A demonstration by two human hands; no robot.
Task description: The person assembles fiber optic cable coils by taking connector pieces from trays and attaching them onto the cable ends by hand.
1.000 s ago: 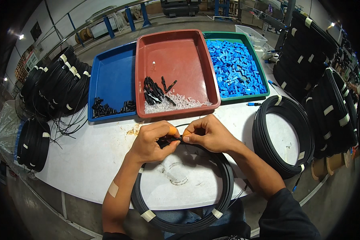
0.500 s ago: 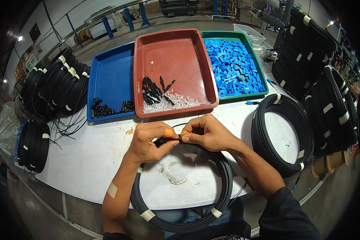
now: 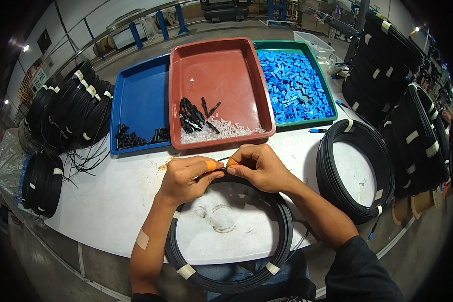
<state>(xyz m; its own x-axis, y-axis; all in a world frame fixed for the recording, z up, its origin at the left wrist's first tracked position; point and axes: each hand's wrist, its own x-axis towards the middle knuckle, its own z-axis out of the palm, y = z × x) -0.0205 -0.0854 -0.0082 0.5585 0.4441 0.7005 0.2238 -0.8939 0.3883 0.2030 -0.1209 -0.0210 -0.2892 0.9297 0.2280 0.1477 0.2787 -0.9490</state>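
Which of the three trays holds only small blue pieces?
The green tray, at the right end of the row. It is filled with small blue pieces. The red tray in the middle holds black and clear parts, and the blue tray holds black parts.

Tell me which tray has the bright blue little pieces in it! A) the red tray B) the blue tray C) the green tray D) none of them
C: the blue pieces fill the green tray, while the red tray holds black and clear bits and the blue tray only small black parts.
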